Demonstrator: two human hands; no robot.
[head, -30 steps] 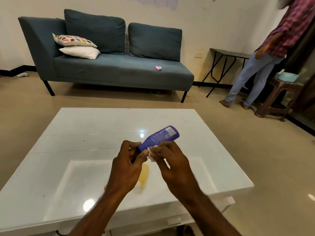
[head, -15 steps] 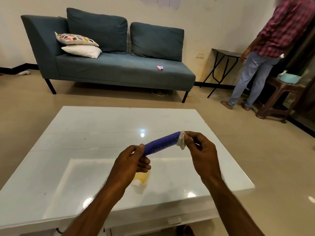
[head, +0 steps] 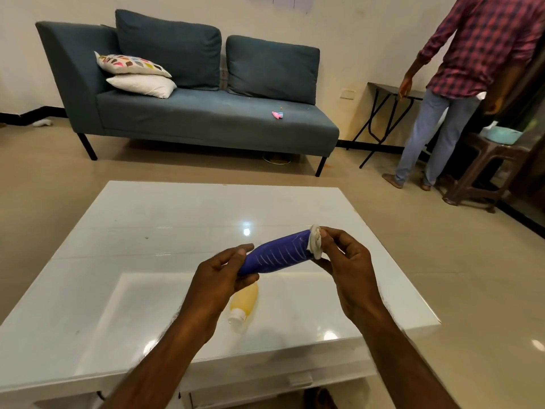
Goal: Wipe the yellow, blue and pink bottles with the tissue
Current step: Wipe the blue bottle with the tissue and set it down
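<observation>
since before: my right hand [head: 348, 270] has carried the tissue [head: 315, 242] along the blue bottle [head: 277, 256], from the near end by my left fingers out to its far tip.
left hand [head: 218, 283]: fingers curled, pinching the bottle's near end, holding it clear above the table [head: 147, 231].
right fingers [head: 333, 234]: pressed together on the bunched tissue at the bottle's far end.
meaning: i'd judge this pass down the blue one about finished.
yellow bottle [head: 244, 302]: lying on the table just below my left hand, cap toward me.
pink bottle: i can't see it on the table; something small and pink [head: 277, 114] lies far off on the sofa [head: 206, 119], too small to tell.
</observation>
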